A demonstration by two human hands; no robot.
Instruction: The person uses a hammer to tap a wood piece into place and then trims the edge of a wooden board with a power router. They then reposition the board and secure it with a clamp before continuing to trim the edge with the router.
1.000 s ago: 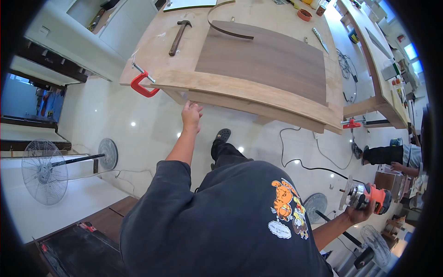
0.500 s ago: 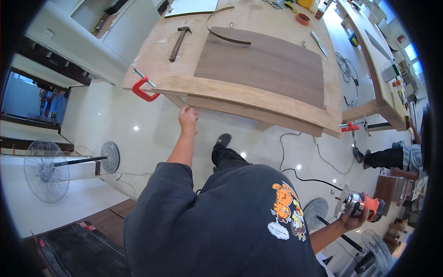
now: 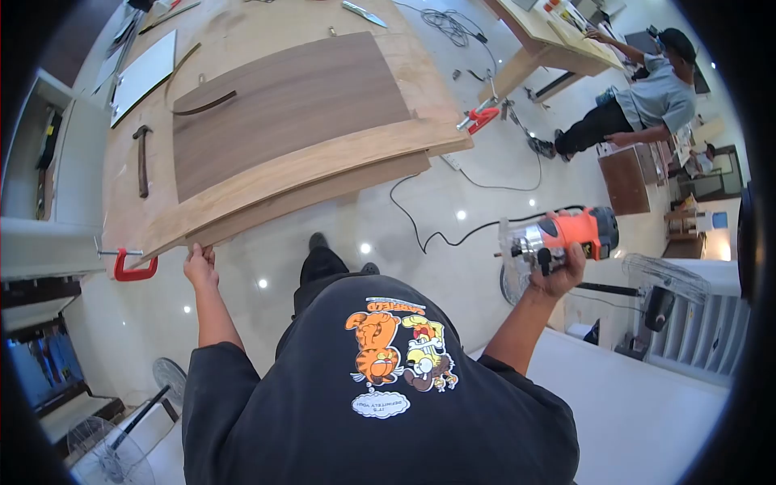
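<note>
Two bare hands share the work. The right hand (image 3: 560, 277) grasps an orange router (image 3: 596, 233) out to the side, fingers wrapped about its body, the bit (image 3: 497, 255) exposed and apart from the workbench (image 3: 121, 194). I cannot tell whether the motor runs; treat it as live and keep the bit away from the legs. The left hand (image 3: 201, 263) has its fingers curled at the left end of a thick wooden strip (image 3: 315, 192) along the bench front; whether they pinch it or merely touch it, I cannot tell. Light fingertip contact is advisable there, with the tool well away. Keep the black cord (image 3: 426, 249) slack and off the footpath. Check the left clamp (image 3: 133, 268) at the near corner; it should be firm before the light board (image 3: 307, 158) is loaded. Beyond lie a hammer (image 3: 143, 166) and brown panel (image 3: 283, 105); leave them away from the edge. Check the right clamp (image 3: 482, 120) likewise. Another person (image 3: 659, 103) stands well apart, past that clamp.
</note>
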